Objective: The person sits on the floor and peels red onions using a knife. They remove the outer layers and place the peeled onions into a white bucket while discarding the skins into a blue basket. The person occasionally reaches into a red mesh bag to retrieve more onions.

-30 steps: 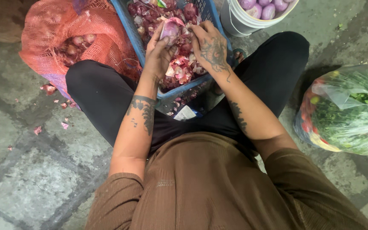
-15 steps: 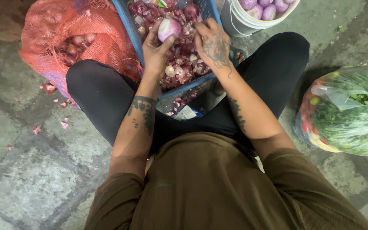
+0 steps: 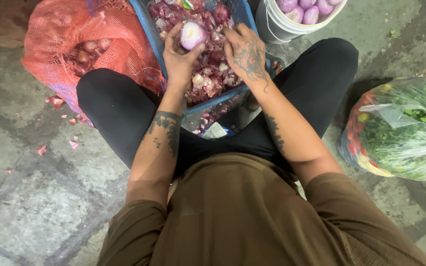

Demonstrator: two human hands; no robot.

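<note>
1. Change since the frame half a second earlier: the left hand [image 3: 183, 54] has kept the peeled onion [image 3: 193, 34] raised over the crate while the right hand [image 3: 245, 51] has drawn a little away from it to the right; bags, bucket and legs lie as before.
2. Concrete floor [image 3: 30, 207]: grey, rough, cracked into slabs; small pink scraps of onion skin [image 3: 55, 102] scattered at the left.
3. Red mesh sack [image 3: 75, 49]: coarse netting, slumped and bulging, with round unpeeled onions showing through; it touches the crate's left wall.
4. Clear plastic bag [image 3: 400, 133]: glossy, crumpled film at the right, holding leafy greens and something red and yellow, possibly chillies or fruit, though the film blurs it.
5. Blue plastic crate [image 3: 149, 29]: rigid, straight-walled, set between the knees; heaped with papery purple and white peelings.
6. White bucket [image 3: 277, 27]: smooth and round, at the top right, just beside the crate; smooth peeled purple onions inside.
7. Left hand: fingers and thumb closed around the peeled onion from below.
8. Right hand: knuckles up, fingers curled narrowly over the peelings; whether it pinches anything cannot be told.
9. Peeled onion: round, glossy, pale white flushed purple; held above the crate's middle.
</note>
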